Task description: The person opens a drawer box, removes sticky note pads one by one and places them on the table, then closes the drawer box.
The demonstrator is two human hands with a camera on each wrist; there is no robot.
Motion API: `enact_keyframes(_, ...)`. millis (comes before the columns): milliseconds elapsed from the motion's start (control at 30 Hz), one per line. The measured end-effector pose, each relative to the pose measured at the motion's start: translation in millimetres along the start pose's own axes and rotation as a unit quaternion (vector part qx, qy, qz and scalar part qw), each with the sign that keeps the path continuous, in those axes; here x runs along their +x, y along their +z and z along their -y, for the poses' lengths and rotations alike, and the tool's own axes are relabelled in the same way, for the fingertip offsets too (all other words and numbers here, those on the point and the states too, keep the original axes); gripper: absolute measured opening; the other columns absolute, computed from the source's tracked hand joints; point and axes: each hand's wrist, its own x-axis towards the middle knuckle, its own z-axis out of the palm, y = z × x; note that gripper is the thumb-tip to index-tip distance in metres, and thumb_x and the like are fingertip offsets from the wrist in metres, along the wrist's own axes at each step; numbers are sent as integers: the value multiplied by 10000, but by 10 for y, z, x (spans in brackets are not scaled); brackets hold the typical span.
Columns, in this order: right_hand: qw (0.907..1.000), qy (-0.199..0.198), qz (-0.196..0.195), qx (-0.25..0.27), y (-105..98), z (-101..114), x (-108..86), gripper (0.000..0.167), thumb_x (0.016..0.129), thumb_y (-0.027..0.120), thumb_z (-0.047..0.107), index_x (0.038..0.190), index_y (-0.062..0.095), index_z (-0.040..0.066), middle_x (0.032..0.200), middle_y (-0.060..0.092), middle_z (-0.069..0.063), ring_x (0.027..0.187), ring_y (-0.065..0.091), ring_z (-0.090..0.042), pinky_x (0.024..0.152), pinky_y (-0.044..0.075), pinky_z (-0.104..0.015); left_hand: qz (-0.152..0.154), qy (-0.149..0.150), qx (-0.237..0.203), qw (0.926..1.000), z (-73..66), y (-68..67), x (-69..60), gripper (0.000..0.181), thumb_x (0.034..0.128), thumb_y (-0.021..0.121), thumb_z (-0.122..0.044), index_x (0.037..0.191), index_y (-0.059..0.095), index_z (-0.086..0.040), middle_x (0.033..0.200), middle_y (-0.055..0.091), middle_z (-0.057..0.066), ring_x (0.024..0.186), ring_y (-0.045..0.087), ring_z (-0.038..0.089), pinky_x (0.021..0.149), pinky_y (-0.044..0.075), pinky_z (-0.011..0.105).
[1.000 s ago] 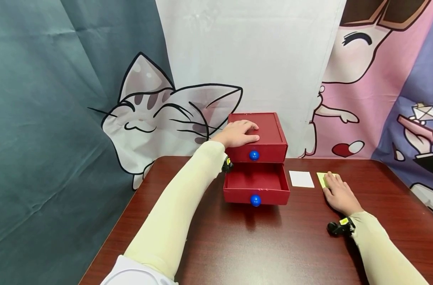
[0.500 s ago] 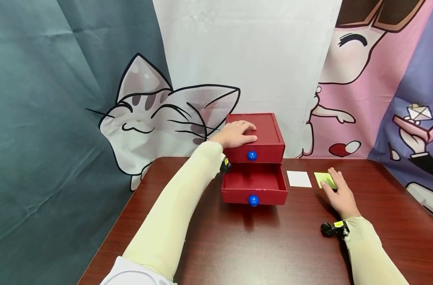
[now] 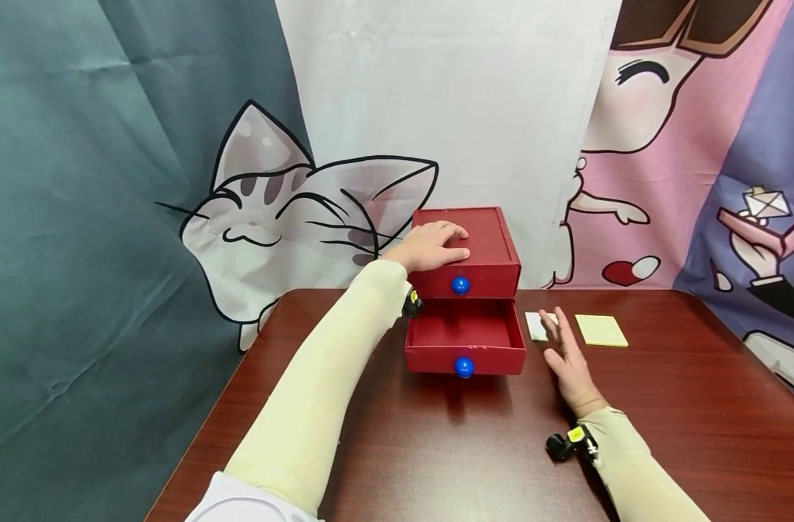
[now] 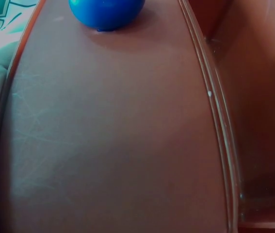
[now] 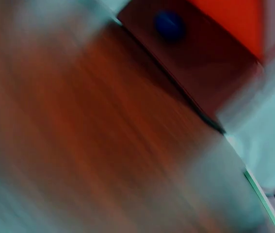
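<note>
My left hand rests on the top of a red two-drawer box, fingers lying over its left side. The box's lower drawer is pulled out and nothing shows inside; its upper one is closed. Each drawer has a round blue knob, and one blue knob appears close up in the left wrist view. To the right of the box, my right hand has its fingers extended and holds nothing. Its fingertips partly cover a white square of paper; contact cannot be told. A yellow square of paper lies beside it.
A dark reddish-brown wooden table carries the box and papers. Behind it hangs a printed cloth backdrop with cartoon figures. The right wrist view is blurred, with the red box front at its upper right.
My right hand has lifted off the yellow paper and moved left to the white one, uncovering the yellow square. The left hand stays on the box. The head view has shifted slightly.
</note>
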Motion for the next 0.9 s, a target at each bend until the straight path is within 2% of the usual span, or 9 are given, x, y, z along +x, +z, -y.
enact_keyframes(100, 9968, -146, 300, 731, 182, -12, 8, 699, 1056, 500, 176, 1617, 104, 44, 1570, 402, 84, 1447, 362, -73, 1137, 269, -166, -7, 3, -15, 10000, 8, 0, 13, 512, 1013, 503, -506, 1449, 504, -236, 1513, 451, 9, 1416, 363, 210, 1183, 243, 444)
enact_keyframes(133, 9958, -97, 353, 834, 235, -10, 3, 724, 1058, 510, 237, 1619, 92, 48, 1588, 384, 61, 1454, 351, -69, 1137, 266, -162, -3, 3, -19, 10000, 8, 0, 12, 512, 1013, 504, -505, 1449, 505, -236, 1512, 451, 10, 1415, 365, 210, 1183, 243, 445)
enact_keyframes(200, 9970, 131, 355, 675, 324, 11, -13, 778, 1043, 532, 301, 1613, 84, 20, 1629, 322, -53, 1461, 328, -52, 1133, 258, -146, 5, -6, -31, 10000, 10, 5, 10, 511, 1014, 505, -505, 1449, 505, -236, 1513, 451, 9, 1416, 363, 210, 1183, 242, 446)
enact_keyframes(267, 9982, 464, 301, 253, 386, 43, -32, 818, 1006, 569, 282, 1610, 90, 7, 1648, 253, -147, 1456, 311, -37, 1109, 270, -123, 11, -6, -32, 10000, 10, 9, 7, 509, 1015, 504, -504, 1448, 506, -236, 1514, 451, 11, 1419, 361, 212, 1184, 241, 448)
enact_keyframes(367, 9935, 1043, 218, -403, 444, 98, -41, 880, 918, 618, 190, 1619, 106, 44, 1644, 179, -237, 1413, 300, -25, 1053, 302, -93, 7, 7, -28, 10000, 3, 7, 11, 510, 1015, 502, -508, 1446, 508, -234, 1511, 454, 12, 1418, 364, 213, 1182, 244, 446)
enact_keyframes(500, 9877, 1390, 161, -700, 496, 110, -22, 920, 864, 624, 102, 1636, 127, 153, 1652, 190, -173, 1363, 307, -66, 1006, 339, -90, -32, 27, -21, 10000, -3, -3, 11, 508, 1015, 505, -506, 1441, 515, -230, 1505, 461, 16, 1412, 374, 216, 1177, 252, 452)
enact_keyframes(567, 9872, 1433, 98, -693, 518, 97, -8, 912, 869, 618, 99, 1637, 133, 179, 1652, 201, -157, 1352, 322, -84, 1000, 348, -93, -51, 21, -2, 10000, -2, -4, 13, 503, 1016, 505, -504, 1438, 517, -232, 1504, 463, 14, 1410, 376, 214, 1174, 253, 453)
enact_keyframes(733, 9893, 1329, -33, -597, 556, 47, 17, 889, 871, 595, 90, 1633, 140, 139, 1648, 204, -182, 1366, 324, -120, 1024, 322, -91, -25, 4, 0, 10000, -10, 0, 10, 505, 1014, 509, -504, 1438, 520, -230, 1500, 467, 14, 1410, 379, 212, 1174, 256, 450)
enact_keyframes(900, 9882, 1347, -152, -709, 584, 5, 60, 879, 872, 597, 114, 1633, 158, 161, 1636, 251, -170, 1366, 349, -227, 1022, 322, -118, -36, 17, -10, 10000, -11, 3, 9, 504, 1013, 510, -503, 1435, 521, -227, 1498, 472, 16, 1412, 379, 214, 1174, 254, 454)
